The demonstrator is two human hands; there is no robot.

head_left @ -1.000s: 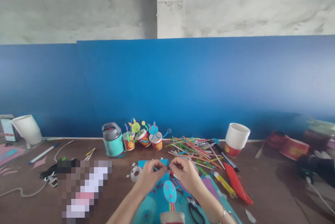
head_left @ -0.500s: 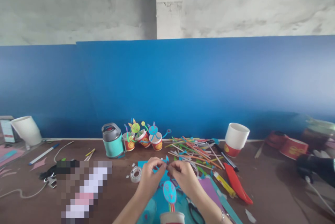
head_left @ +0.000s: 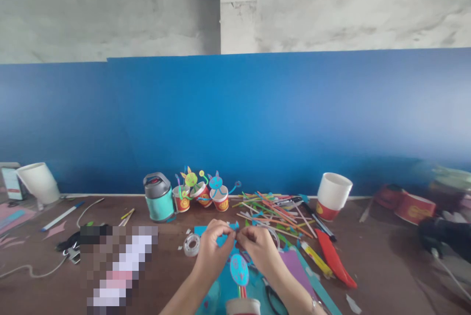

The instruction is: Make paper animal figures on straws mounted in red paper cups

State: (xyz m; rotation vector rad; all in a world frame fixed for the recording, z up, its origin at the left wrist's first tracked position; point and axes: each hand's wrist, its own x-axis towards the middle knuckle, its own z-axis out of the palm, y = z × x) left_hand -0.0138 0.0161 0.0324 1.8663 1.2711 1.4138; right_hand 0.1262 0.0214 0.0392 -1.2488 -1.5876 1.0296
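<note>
Fingertips of my left hand (head_left: 217, 242) and my right hand (head_left: 258, 244) meet in a pinch over the work area. Between them is a small blue paper piece (head_left: 236, 225) with a pointed top; most of it is hidden by the fingers. Just below the hands, a blue oval paper face (head_left: 239, 270) with pink drawing stands on coloured sticks above a paper cup (head_left: 243, 306). Blue paper sheets (head_left: 226, 288) lie underneath. Black-handled scissors (head_left: 274, 300) are partly covered by my right forearm. A tape roll (head_left: 192, 245) rests left of my left hand.
Paper cups with animal figures (head_left: 221, 199) stand at the back beside a teal jar (head_left: 160, 203). Coloured sticks (head_left: 275, 214) lie in a heap right of centre. Further right are white cups (head_left: 333, 195), a yellow cutter (head_left: 315, 259) and a red wrapper (head_left: 334, 259).
Both hands stay together in almost the same place. The fingertips have shifted slightly around the small blue paper piece, and less of its pointed tip shows above them.
</note>
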